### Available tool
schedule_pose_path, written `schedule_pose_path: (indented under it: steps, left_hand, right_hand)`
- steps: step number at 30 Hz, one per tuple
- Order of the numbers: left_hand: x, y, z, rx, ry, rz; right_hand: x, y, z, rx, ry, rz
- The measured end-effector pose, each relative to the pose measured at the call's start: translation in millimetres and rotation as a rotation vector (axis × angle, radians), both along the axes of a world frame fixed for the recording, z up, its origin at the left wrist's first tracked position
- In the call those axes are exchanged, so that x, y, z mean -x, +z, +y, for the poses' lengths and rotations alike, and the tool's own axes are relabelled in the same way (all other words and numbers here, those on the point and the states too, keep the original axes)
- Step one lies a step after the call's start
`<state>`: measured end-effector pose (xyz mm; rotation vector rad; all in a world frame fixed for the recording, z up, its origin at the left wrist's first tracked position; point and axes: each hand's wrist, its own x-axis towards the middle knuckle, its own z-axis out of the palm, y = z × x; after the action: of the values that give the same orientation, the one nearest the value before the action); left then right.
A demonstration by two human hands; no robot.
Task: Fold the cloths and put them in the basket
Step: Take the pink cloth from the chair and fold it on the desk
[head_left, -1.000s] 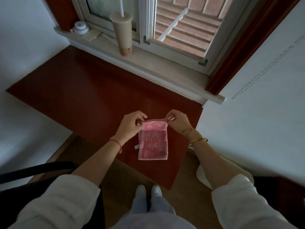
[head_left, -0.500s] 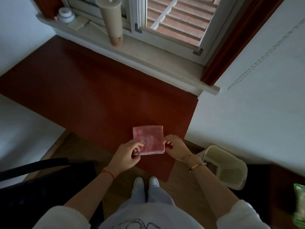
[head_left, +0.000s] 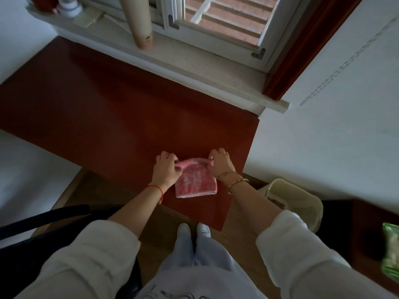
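Cloth: last fold on the surface

I have both hands pinched on the cloth (head_left: 195, 180), left hand (head_left: 166, 169) and right hand (head_left: 220, 164) at its far corners, near the surface's (head_left: 129, 117) front edge. I should match edges squarely before moving to the basket (head_left: 302, 203).

White sleeves (head_left: 90, 262), gold bangle (head_left: 237, 182)

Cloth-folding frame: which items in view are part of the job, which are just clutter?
Job:
pink cloth, pinched at its far corners by left hand and right hand
cream basket on the floor
red table

Clutter:
tall cup
small jar
green packet
black chair
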<state>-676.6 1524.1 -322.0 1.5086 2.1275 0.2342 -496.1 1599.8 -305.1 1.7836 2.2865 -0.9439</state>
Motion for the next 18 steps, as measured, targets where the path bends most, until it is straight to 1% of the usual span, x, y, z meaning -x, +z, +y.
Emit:
schedule_pose_path:
  steps: [2, 5, 8, 10, 13, 18]
  left_hand:
    - [0, 4, 0, -0.003, 0.044, -0.114]
    - [-3, 16, -1, -0.002, 0.091, -0.368]
    - [-16, 31, 2, -0.025, 0.095, -0.548]
    - [-33, 43, 9, -0.038, 0.065, -0.609]
    - [-69, 56, 23, -0.032, -0.009, -0.699]
    - [-155, 73, 34, 0.084, -0.092, -0.864]
  right_hand:
    - [-1, 0, -3, 0.046, -0.057, 0.077]
    - [-14, 6, -10, 0.123, -0.245, 0.289]
    - [-41, 19, -19, 0.088, -0.395, 0.441]
    - [-63, 28, -25, 0.068, -0.485, 0.529]
    - [-107, 36, -33, 0.106, -0.644, 0.677]
    - [-195, 46, -55, 0.074, -0.872, 0.817]
